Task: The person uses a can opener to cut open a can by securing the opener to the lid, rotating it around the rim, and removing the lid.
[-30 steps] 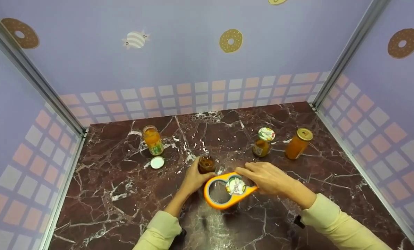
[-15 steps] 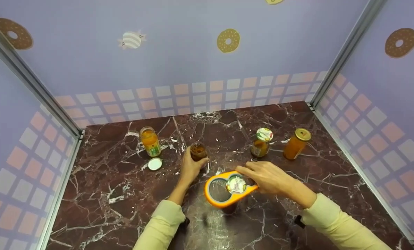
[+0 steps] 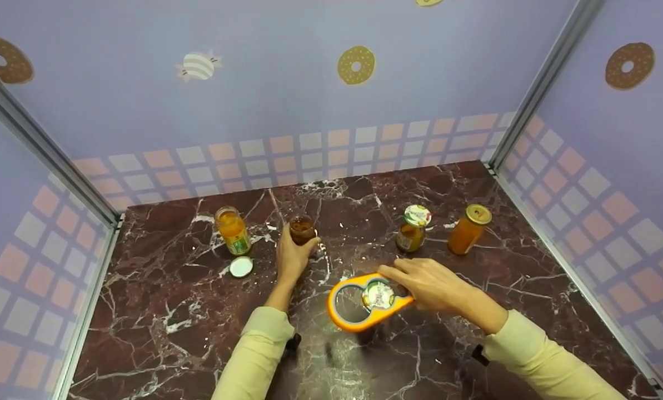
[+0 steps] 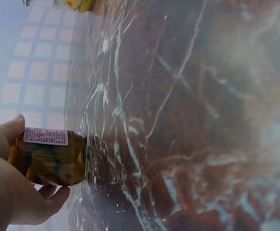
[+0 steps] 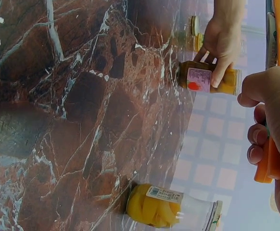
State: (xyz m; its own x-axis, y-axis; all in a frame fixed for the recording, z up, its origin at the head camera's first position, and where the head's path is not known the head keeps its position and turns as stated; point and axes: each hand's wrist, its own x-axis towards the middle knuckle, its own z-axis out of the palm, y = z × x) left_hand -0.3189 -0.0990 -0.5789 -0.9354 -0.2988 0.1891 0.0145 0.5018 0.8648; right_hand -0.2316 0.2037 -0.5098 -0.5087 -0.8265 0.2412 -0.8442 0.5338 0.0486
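Note:
In the head view my left hand (image 3: 292,258) grips a lidless glass jar (image 3: 302,232) with dark brownish contents. The left wrist view shows the thumb and fingers round this jar (image 4: 51,159), whose pink label faces up; its base is at or very near the tabletop. My right hand (image 3: 431,286) holds an orange jar opener (image 3: 400,302) by its handle, above the table's front middle. A patterned jar lid (image 3: 378,295) sits in the opener's smaller ring, while the larger ring has nothing in it.
On the dark marble table (image 3: 198,333) an orange-filled open jar (image 3: 234,230) stands left, a loose white lid (image 3: 241,267) before it. Two closed jars, one smaller with a patterned lid (image 3: 417,215) and one with a gold lid (image 3: 478,214), stand right. Patterned walls enclose three sides.
My left hand has carried the lidless jar away from the opener, forward and to the left, toward the orange-filled jar. The right hand keeps the opener and lid in nearly the same place.

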